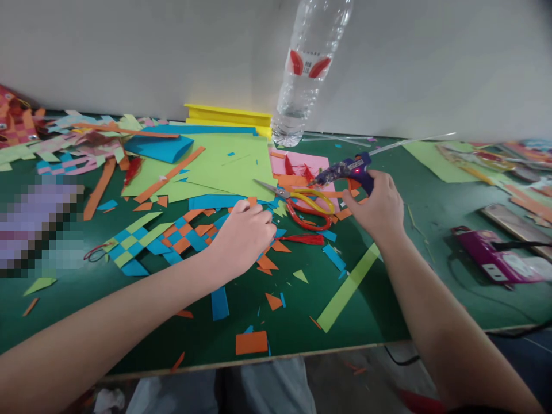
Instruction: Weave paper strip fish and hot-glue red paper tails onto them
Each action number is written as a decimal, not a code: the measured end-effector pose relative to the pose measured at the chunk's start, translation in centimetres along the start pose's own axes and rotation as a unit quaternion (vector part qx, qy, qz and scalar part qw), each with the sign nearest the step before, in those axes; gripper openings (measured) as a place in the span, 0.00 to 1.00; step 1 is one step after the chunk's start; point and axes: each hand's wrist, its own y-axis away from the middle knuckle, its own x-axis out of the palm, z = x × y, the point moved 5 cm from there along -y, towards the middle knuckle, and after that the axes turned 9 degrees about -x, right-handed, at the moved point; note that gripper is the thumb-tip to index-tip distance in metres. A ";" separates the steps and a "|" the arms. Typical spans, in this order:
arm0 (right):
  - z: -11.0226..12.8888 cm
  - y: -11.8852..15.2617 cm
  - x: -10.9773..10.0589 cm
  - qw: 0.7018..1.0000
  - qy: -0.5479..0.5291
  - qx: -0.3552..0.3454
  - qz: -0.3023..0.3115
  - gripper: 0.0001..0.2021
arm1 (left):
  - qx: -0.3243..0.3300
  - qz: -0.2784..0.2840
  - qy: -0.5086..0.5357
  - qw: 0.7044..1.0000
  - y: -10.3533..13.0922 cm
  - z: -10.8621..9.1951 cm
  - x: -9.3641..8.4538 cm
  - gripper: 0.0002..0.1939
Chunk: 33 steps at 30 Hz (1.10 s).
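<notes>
My right hand grips the handle of a dark blue hot glue gun. The gun's nozzle points left, a red light glows on its body, and a clear glue stick juts from its rear. Just beneath the nozzle lie scissors with one yellow and one red handle. My left hand is closed low over blue and orange paper scraps; whatever its fingers hold is hidden. Left of it, woven paper pieces in green and blue and in orange and blue lie on the table.
A water bottle stands against the wall behind green paper sheets. A red tassel and a green strip lie nearer. At right are a purple power socket with a cable and a phone. The green table ends before my legs.
</notes>
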 end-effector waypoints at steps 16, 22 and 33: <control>0.1 0.0 0.0 1.000 0.000 0.017 0.018 0.26 | 0.004 -0.009 -0.007 1.000 0.4 0.3 0.2 0.10; 0.2 0.0 -0.2 1.000 -0.002 0.015 0.015 0.26 | 0.036 -0.104 -0.037 0.993 2.3 -0.9 -1.7 0.09; 3.4 0.3 -0.8 0.988 -0.027 -0.150 0.030 0.26 | 0.203 -0.127 0.115 0.964 9.9 -7.1 -1.3 0.05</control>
